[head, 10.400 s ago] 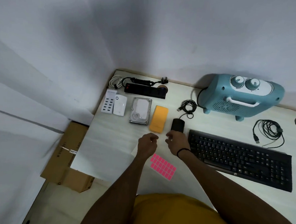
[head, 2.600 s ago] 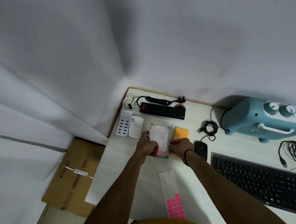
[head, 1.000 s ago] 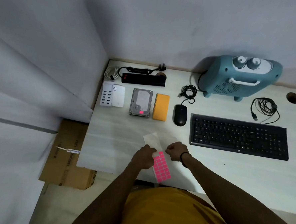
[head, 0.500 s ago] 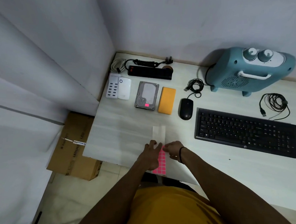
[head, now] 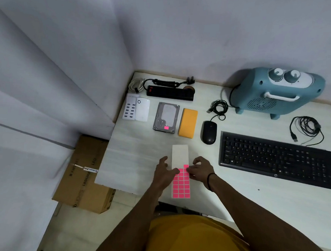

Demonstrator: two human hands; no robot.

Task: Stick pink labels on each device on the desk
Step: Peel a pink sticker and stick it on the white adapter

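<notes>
A sheet of pink labels (head: 181,186) lies on the white desk (head: 135,158) near its front edge, its upper part bare white backing. My left hand (head: 164,173) presses the sheet's left edge with its fingers spread. My right hand (head: 199,169) pinches a pink label at the top right of the pink block. A hard drive (head: 166,117) carries one pink label (head: 166,127) near its front edge. Beside it lie an orange power bank (head: 188,123), a black mouse (head: 209,132) and a black keyboard (head: 277,159).
At the back left are a white multi-port charger (head: 129,109), a white device (head: 143,110) and a black power strip (head: 169,92). A blue heater (head: 275,93) stands at the back right, with coiled cables (head: 307,127) near it. A cardboard box (head: 86,176) sits on the floor left of the desk.
Both hands left the hard drive, which now bears a pink label, and came back to the sheet. My right hand's fingers have closed on a label at the sheet's top right.
</notes>
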